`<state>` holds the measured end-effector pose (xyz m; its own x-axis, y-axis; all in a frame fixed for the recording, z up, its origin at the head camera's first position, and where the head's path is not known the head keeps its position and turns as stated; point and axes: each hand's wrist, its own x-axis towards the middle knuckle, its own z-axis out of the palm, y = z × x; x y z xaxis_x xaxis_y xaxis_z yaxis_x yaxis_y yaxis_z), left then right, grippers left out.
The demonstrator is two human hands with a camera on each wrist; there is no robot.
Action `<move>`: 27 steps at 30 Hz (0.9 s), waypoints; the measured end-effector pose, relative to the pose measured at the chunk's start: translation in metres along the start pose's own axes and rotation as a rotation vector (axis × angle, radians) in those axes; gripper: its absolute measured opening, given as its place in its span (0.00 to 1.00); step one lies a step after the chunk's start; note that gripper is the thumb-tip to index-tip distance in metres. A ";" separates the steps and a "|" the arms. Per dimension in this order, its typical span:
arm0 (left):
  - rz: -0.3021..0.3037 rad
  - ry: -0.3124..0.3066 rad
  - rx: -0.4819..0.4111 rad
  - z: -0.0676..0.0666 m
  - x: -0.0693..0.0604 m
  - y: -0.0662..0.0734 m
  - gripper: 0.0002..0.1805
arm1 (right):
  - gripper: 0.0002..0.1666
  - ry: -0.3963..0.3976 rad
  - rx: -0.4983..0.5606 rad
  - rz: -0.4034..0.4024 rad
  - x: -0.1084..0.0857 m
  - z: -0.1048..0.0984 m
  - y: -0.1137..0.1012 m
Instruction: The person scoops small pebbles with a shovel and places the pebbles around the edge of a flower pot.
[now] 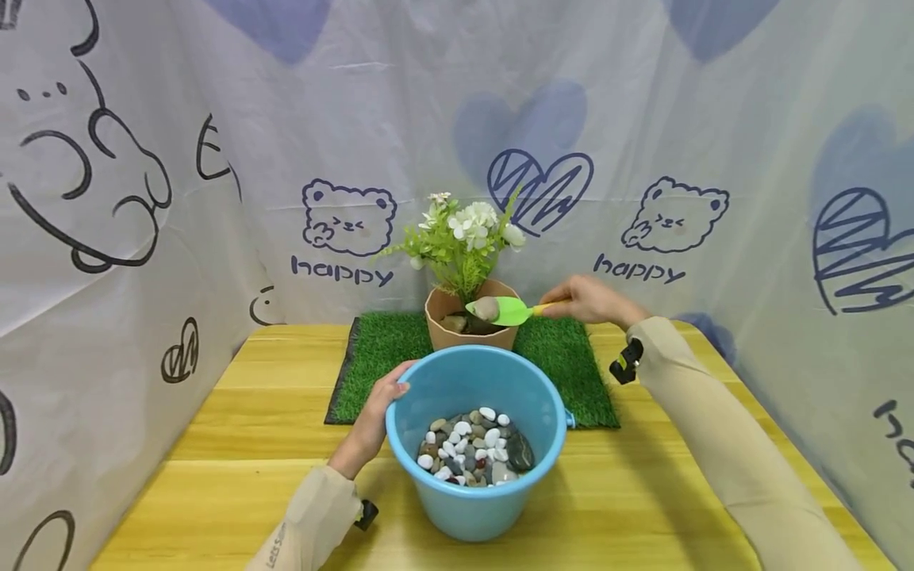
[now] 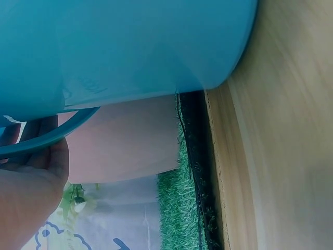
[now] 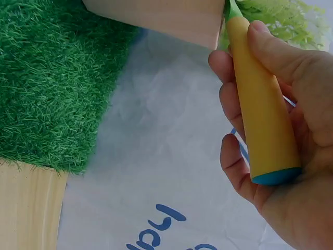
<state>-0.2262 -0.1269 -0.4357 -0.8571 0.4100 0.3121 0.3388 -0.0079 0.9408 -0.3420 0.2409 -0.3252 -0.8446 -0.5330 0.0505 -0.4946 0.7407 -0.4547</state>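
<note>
My right hand (image 1: pixel 593 300) holds a small garden trowel by its yellow handle (image 3: pixel 263 99), fingers curled round it. On the trowel's green blade (image 1: pixel 512 311) lies a greyish stone (image 1: pixel 486 308), above the mouth of a flowerpot (image 1: pixel 474 339). The pot holds white flowers (image 1: pixel 473 225) with green leaves, and a stone (image 1: pixel 454 323) shows inside it. With my left hand (image 1: pixel 377 408) I grip the left rim of a light blue bucket (image 1: pixel 477 514). Fingers of that hand (image 2: pixel 31 192) pass behind a blue band in the left wrist view. White, grey and brown pebbles (image 1: pixel 467 448) cover the bucket's bottom.
A green artificial grass mat (image 1: pixel 385 349) lies under the pot, on a wooden table (image 1: pixel 236 476). The bucket stands in front of the pot. Behind and at both sides hangs a pale printed cloth (image 1: pixel 400 103).
</note>
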 end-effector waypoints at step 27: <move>-0.008 0.014 0.005 0.000 -0.001 0.000 0.31 | 0.18 0.137 -0.348 0.109 0.025 -0.013 0.001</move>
<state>-0.2257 -0.1269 -0.4363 -0.8651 0.3969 0.3066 0.3341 0.0000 0.9425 -0.3666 0.2338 -0.3129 -0.9041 -0.4009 0.1478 -0.4201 0.8972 -0.1363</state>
